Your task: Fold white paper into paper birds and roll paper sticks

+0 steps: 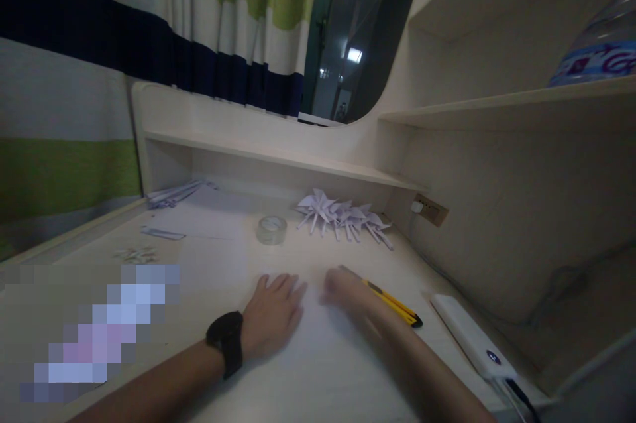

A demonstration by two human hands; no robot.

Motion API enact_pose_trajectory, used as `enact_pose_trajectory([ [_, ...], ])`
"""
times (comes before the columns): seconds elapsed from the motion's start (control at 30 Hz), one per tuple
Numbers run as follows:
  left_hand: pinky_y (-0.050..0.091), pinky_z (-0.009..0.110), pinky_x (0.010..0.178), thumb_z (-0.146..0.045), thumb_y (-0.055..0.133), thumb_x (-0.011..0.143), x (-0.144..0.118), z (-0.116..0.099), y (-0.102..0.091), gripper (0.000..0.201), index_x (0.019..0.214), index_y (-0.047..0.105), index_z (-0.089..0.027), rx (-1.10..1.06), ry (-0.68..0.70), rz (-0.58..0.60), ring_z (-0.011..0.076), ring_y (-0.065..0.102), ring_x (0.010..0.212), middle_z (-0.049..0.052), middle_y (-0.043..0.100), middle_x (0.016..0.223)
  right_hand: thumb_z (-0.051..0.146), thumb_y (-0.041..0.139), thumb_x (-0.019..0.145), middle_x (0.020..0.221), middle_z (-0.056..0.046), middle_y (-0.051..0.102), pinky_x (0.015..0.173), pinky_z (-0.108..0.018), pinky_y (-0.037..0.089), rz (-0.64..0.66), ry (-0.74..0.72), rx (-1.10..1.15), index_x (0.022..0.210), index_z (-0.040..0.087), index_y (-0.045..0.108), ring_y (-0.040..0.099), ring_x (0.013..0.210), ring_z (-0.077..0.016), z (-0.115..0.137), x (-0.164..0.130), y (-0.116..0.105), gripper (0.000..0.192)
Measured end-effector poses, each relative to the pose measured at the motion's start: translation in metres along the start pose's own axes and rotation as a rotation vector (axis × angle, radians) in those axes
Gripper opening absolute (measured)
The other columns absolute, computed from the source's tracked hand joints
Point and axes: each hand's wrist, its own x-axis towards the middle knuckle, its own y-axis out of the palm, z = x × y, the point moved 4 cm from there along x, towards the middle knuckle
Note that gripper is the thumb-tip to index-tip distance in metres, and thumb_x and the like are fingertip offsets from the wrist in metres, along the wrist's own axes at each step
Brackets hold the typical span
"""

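Observation:
My left hand (275, 310), with a black watch (226, 340) on its wrist, lies flat with its fingers spread. Beneath it seems to be a pale sheet of paper, whose edges are hard to make out against the desk. To its right, my right hand (342, 287) is blurred by motion, its fingers curled in; what they hold, if anything, is hidden. A yellow and black utility knife (395, 303) lies just beyond the right wrist. Beyond both hands stands a roll of clear tape (271, 231). Several white paper pinwheels (342, 214) lie in a row at the back.
White paper sheets (203, 214) and folded strips (181, 194) lie at the back left, near a small heap of pale pieces (136, 254). A white power bank (470, 333) with cables is at right. A shelf above holds a bottle (596, 58). The lower left is pixelated.

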Motion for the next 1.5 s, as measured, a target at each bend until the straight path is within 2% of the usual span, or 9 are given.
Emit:
enact_pose_trajectory([
  [0.17, 0.034, 0.048, 0.092, -0.031, 0.044, 0.088, 0.01, 0.015, -0.022, 0.04, 0.125, 0.055, -0.019, -0.077, -0.06, -0.008, 0.0302, 0.054, 0.102, 0.013, 0.063, 0.106, 0.017, 0.068, 0.066, 0.075, -0.001, 0.064, 0.06, -0.023, 0.036, -0.043, -0.116, 0.144, 0.078, 0.016, 0.064, 0.055, 0.068, -0.0133, 0.002, 0.003, -0.02, 0.013],
  [0.37, 0.041, 0.03, 0.067, -0.034, 0.052, 0.083, 0.027, 0.057, -0.035, 0.024, 0.078, 0.07, -0.019, -0.44, -0.127, 0.139, 0.0229, 0.063, 0.076, 0.007, 0.07, 0.08, 0.02, 0.063, 0.071, 0.073, 0.0, 0.061, 0.061, -0.023, 0.042, -0.162, -0.211, 0.371, 0.087, 0.016, 0.061, 0.057, 0.067, -0.013, -0.005, 0.014, -0.051, 0.017],
  [0.57, 0.045, 0.031, 0.067, -0.044, 0.057, 0.077, 0.028, 0.078, -0.045, 0.028, 0.079, 0.064, -0.017, -0.871, -0.489, -0.239, 0.0238, 0.064, 0.077, 0.007, 0.071, 0.081, 0.055, 0.061, 0.073, 0.108, -0.01, 0.06, 0.075, -0.034, 0.05, -0.823, 0.036, 0.967, 0.107, 0.022, 0.049, 0.06, 0.093, -0.0214, -0.04, 0.018, -0.056, 0.049],
  [0.67, 0.047, 0.029, 0.061, -0.046, 0.061, 0.074, 0.024, 0.07, -0.035, 0.034, 0.089, 0.058, -0.016, -1.178, -0.62, -0.31, 0.0221, 0.064, 0.074, 0.007, 0.07, 0.081, 0.056, 0.069, 0.067, 0.112, -0.009, 0.059, 0.075, -0.036, 0.053, -0.64, 0.096, 1.261, 0.112, 0.027, 0.045, 0.062, 0.096, -0.0238, -0.031, 0.02, -0.03, 0.059],
  [0.8, 0.05, 0.03, 0.065, -0.046, 0.067, 0.072, 0.023, 0.046, -0.011, 0.042, 0.099, 0.053, -0.017, -1.522, -0.592, -0.259, 0.021, 0.067, 0.076, 0.008, 0.07, 0.09, 0.054, 0.076, 0.061, 0.102, -0.008, 0.067, 0.073, -0.039, 0.054, -0.349, 0.095, 1.493, 0.109, 0.024, 0.05, 0.067, 0.084, -0.0246, 0.001, 0.023, 0.001, 0.063],
  [0.93, 0.053, 0.033, 0.07, -0.045, 0.071, 0.072, 0.025, 0.029, 0.0, 0.048, 0.105, 0.051, -0.016, -1.621, -0.508, -0.113, 0.0234, 0.068, 0.083, 0.012, 0.07, 0.098, 0.055, 0.077, 0.059, 0.089, -0.011, 0.071, 0.067, -0.037, 0.054, -0.309, 0.061, 1.482, 0.094, 0.015, 0.063, 0.067, 0.077, -0.0253, 0.01, 0.023, 0.008, 0.055],
  [1.1, 0.054, 0.037, 0.077, -0.047, 0.067, 0.077, 0.028, 0.04, -0.025, 0.053, 0.118, 0.053, -0.017, -1.566, -0.486, -0.06, 0.0255, 0.066, 0.092, 0.013, 0.068, 0.109, 0.052, 0.08, 0.057, 0.081, -0.01, 0.071, 0.063, -0.032, 0.052, -0.09, 0.022, 1.323, 0.086, 0.012, 0.067, 0.066, 0.07, -0.0214, -0.005, 0.018, 0.006, 0.051],
  [1.2, 0.056, 0.035, 0.068, -0.048, 0.067, 0.076, 0.026, 0.058, -0.038, 0.046, 0.105, 0.063, -0.012, -1.432, -0.512, -0.027, 0.0246, 0.067, 0.082, 0.013, 0.071, 0.098, 0.049, 0.08, 0.058, 0.083, -0.01, 0.071, 0.063, -0.03, 0.05, 0.026, -0.017, 1.263, 0.088, 0.011, 0.068, 0.065, 0.072, -0.0201, -0.007, 0.015, 0.006, 0.05],
  [1.5, 0.053, 0.027, 0.055, -0.048, 0.07, 0.07, 0.025, 0.079, -0.041, 0.042, 0.084, 0.068, -0.008, -1.166, -0.552, 0.039, 0.0196, 0.065, 0.067, 0.011, 0.071, 0.079, 0.043, 0.083, 0.057, 0.076, -0.006, 0.07, 0.064, -0.031, 0.049, 0.027, -0.085, 1.342, 0.088, 0.013, 0.068, 0.063, 0.062, -0.0163, -0.005, 0.019, 0.017, 0.045],
])
